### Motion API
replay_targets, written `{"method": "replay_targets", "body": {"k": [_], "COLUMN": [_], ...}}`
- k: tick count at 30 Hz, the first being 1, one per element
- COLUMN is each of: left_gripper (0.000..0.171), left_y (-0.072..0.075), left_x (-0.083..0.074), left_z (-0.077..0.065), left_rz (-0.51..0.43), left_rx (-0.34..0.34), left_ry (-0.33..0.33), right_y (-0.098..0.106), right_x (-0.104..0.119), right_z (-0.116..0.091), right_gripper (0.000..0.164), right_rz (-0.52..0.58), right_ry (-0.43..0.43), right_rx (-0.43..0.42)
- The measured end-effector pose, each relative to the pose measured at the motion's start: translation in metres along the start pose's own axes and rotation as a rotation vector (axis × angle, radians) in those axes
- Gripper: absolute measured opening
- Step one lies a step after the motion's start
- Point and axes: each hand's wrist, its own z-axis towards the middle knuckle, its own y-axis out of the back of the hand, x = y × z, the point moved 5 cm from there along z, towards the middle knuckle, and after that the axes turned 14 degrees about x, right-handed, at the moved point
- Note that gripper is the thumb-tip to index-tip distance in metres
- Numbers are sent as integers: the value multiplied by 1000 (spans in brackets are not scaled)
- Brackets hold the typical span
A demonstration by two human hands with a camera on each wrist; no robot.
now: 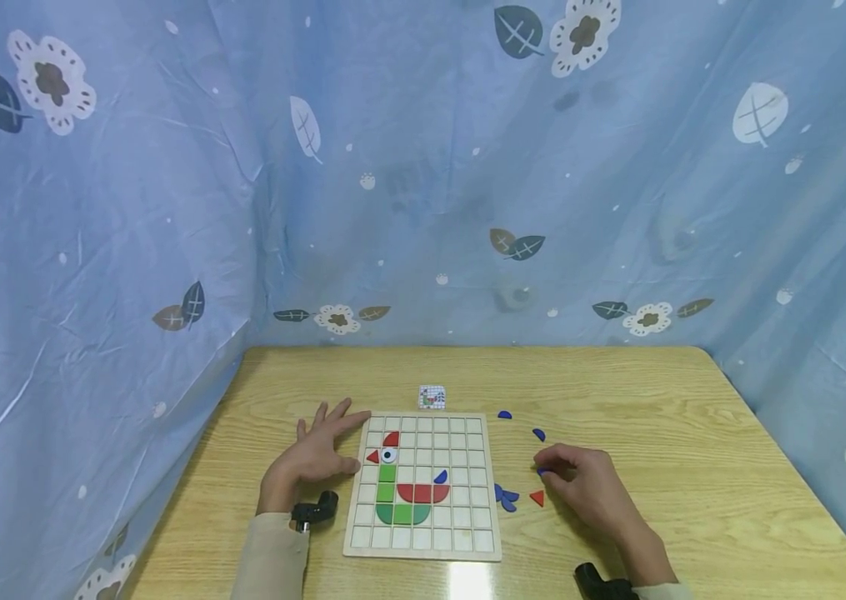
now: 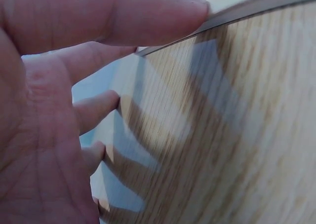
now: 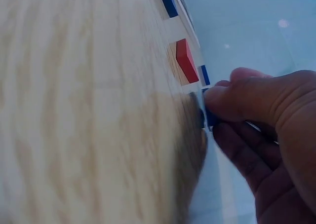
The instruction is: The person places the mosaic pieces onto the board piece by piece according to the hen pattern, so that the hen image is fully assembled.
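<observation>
My left hand (image 1: 317, 452) has its fingers spread, with thumb and index finger touching the left edge of a wooden grid board (image 1: 423, 555). In the left wrist view, the thumb (image 2: 163, 17) lies along that edge. My right hand (image 1: 589, 485) is right of the board, just above the table, pinching a small blue piece (image 3: 211, 116) between thumb and fingers, which partly hide it. On the board, green squares (image 1: 386, 492), red pieces (image 1: 423, 493), a round eye piece (image 1: 388, 455) and a blue half-round (image 1: 441, 477) form a bird-like figure.
Several blue pieces (image 1: 507, 498) cluster at the board's right edge beside a red triangle (image 1: 538, 497). Two blue half-rounds (image 1: 505, 414) lie farther back. Behind the board is a small picture card (image 1: 433, 397). A blue patterned curtain (image 1: 423, 208) surrounds the wooden table (image 1: 618, 383).
</observation>
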Motion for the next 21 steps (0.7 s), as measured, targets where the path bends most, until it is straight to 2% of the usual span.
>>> {"method": "replay_targets", "body": {"k": [5, 8, 15, 21], "left_gripper": [85, 85, 86, 86], "left_y": [2, 2, 1, 0], "left_x": [0, 0, 0, -1], "left_z": [-1, -1, -1, -1], "left_rz": [-9, -13, -1, -8], "left_rx": [-3, -2, 0, 5], "left_ry": [21, 25, 11, 5], "right_y": [1, -2, -23, -46], "right_x": [18, 33, 68, 84], "right_z": [10, 20, 44, 62], "right_gripper": [24, 25, 21, 20], "right_rz": [-51, -59, -98, -179], "right_ry": [125, 221, 374, 481], "right_rx": [-42, -9, 189, 333]}}
